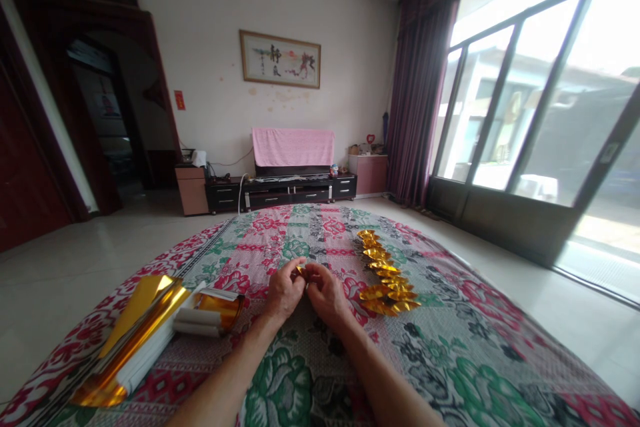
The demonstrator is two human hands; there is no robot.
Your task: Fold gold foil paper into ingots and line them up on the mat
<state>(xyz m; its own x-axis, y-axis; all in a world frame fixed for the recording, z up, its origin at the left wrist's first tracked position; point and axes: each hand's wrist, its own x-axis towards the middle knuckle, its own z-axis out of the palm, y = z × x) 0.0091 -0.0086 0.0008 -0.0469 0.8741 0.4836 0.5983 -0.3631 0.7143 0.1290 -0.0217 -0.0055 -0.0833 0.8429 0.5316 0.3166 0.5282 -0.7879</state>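
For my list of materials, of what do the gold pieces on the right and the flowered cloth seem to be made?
Gold pieces: probably metallic foil or foil-coated paper, shiny; bright glints and creases suggest it.
Flowered cloth: apparently woven fabric, matte; its grainy pattern and lack of glare suggest this, but the fibre is unclear.

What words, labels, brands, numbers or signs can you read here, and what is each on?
"靜": large character on the framed picture; the one below it is blurred.
Smaller writing on that picture: too small to read.
Red wall strip: any marks too small to read.
Gold pieces, curled gold sheets: no lettering visible.
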